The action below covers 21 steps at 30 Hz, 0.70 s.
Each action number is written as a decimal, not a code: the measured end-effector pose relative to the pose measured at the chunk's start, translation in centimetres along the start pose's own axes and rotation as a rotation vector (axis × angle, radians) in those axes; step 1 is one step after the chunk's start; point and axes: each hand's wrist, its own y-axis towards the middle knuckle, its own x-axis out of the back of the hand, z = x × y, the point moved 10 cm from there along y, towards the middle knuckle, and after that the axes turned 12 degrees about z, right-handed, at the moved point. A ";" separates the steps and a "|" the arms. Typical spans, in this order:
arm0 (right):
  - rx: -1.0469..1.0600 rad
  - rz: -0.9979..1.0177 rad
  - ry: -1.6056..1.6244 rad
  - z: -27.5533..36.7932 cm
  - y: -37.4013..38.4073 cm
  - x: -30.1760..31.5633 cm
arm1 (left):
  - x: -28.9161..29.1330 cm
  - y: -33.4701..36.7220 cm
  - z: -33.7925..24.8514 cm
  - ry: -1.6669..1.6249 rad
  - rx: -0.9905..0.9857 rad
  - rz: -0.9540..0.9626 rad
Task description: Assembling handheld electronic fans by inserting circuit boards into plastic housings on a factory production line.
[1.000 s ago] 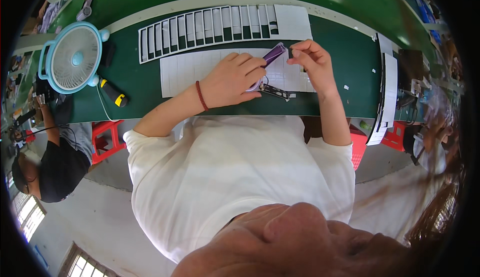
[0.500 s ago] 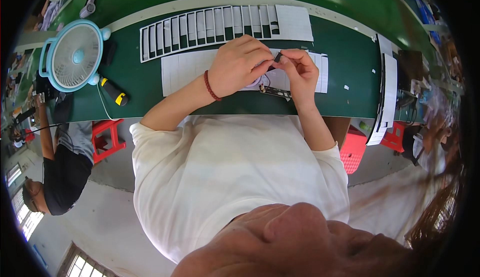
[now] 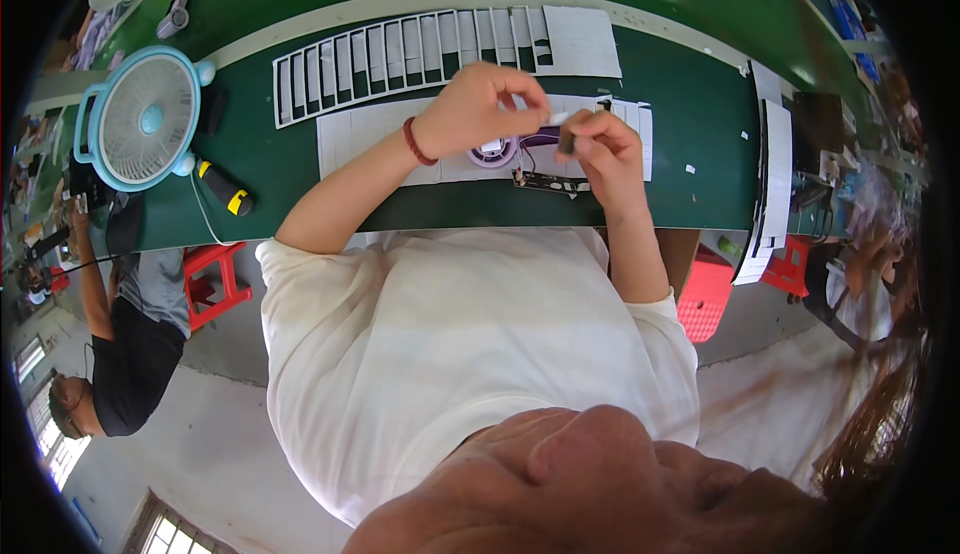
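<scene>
My left hand [image 3: 480, 109], with a braided red bracelet at its wrist, is closed in a pinch at the end of a small white strip [image 3: 559, 117]. Close by on its right, my right hand [image 3: 612, 154] pinches a small dark flat piece [image 3: 567, 141] between thumb and fingers. Below the hands lie a round purple part [image 3: 492, 153] with a white middle and a narrow dark circuit board [image 3: 545, 183], with thin wires near them. These parts rest on or beside a flat white sheet [image 3: 350, 144], partly hidden by my left forearm.
Behind the hands lies a white slotted frame [image 3: 380, 59]. A blue fan [image 3: 150, 119] and a yellow-black tool handle [image 3: 226, 189] are on the left. White and black sheets [image 3: 775, 169] overhang the table's right side. Another person [image 3: 130, 344] sits at the left.
My hands have moved slightly apart. A white strip now shows between them at the left fingertips, while the dark piece has shifted lower in my right fingers. The purple part is more exposed.
</scene>
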 end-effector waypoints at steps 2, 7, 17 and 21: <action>0.041 0.300 0.151 1.4 -0.6 -1.8 | 0.9 1.1 -0.8 0.041 -0.014 -0.054; 0.100 0.306 0.039 4.0 -1.5 -1.6 | -3.0 5.0 -2.6 0.723 -0.160 0.093; 0.129 -0.087 -0.492 5.3 -2.9 1.5 | -3.0 -2.5 -4.9 0.625 -0.386 0.202; 0.093 -0.169 -0.703 4.2 -1.9 0.3 | -5.7 -4.1 -2.3 0.804 -0.278 0.259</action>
